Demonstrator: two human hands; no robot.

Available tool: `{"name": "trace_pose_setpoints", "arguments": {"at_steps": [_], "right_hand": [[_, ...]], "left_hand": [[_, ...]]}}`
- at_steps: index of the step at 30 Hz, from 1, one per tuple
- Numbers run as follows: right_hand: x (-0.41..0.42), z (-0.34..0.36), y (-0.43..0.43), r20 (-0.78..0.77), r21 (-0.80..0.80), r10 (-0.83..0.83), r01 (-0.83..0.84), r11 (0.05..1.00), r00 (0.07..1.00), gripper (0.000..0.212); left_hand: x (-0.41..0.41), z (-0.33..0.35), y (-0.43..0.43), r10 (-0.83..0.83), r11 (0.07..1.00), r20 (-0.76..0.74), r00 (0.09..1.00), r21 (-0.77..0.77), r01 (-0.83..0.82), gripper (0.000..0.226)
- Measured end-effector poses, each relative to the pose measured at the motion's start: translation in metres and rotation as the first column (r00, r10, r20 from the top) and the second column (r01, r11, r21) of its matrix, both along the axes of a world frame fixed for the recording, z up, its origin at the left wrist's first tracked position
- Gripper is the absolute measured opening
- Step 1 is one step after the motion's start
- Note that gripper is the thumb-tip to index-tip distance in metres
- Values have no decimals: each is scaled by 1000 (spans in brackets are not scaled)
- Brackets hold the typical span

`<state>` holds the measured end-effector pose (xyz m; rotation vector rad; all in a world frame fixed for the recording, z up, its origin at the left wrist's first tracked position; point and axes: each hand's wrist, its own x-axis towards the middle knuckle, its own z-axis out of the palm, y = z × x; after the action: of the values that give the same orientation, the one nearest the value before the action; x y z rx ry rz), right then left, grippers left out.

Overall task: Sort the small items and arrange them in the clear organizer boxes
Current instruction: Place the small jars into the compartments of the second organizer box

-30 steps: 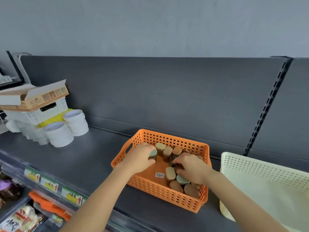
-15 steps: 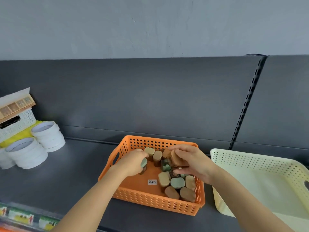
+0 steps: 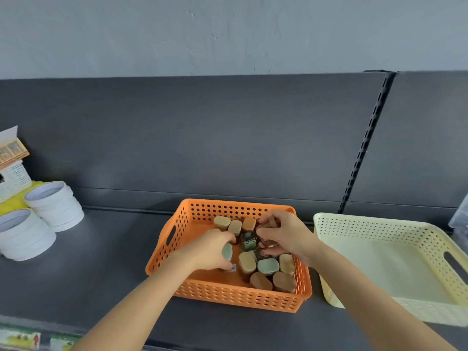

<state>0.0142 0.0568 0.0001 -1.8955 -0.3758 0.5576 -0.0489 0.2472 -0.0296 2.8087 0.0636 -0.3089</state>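
Observation:
An orange perforated basket (image 3: 182,224) sits on the dark shelf and holds several small oval tins in tan, brown and pale green. Both hands are inside it. My left hand (image 3: 210,249) grips a pale green tin (image 3: 227,251) near the basket's left middle. My right hand (image 3: 283,234) pinches a brown tin (image 3: 268,225) by the back right, just above a dark green tin (image 3: 249,240). A row of tan tins (image 3: 234,226) stands along the back wall; others (image 3: 268,266) lie by the front right corner.
A cream perforated basket (image 3: 379,224) with nothing in it stands right of the orange one. Two stacks of white round lids (image 3: 54,211) sit at the far left, beside a white basket (image 3: 15,176) on a yellow thing, with a cardboard box on top.
My right hand has lifted a brown tin from the front pile and brought it to the back right of the basket. My left hand keeps its green tin. The view has shifted rightward.

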Motion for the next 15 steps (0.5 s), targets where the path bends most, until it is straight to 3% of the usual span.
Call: {"name": "trace_pose_setpoints", "arguments": {"at_steps": [5,8,15], "right_hand": [[-1,-2,-5,235,-163,29,10,987,971,19],[-1,-4,-5,228,-116,-14,41,992,974,19],[-2,-6,-8,195,-42,-37,46,998,980,18]], "left_hand": [[-1,-2,-11,-35,999,-46,998,-16,34,71],[-2,-2,-18,-63,998,-32,998,-26,62,75],[-4,-3,-26,-108,994,-7,994,20,108,63]]}}
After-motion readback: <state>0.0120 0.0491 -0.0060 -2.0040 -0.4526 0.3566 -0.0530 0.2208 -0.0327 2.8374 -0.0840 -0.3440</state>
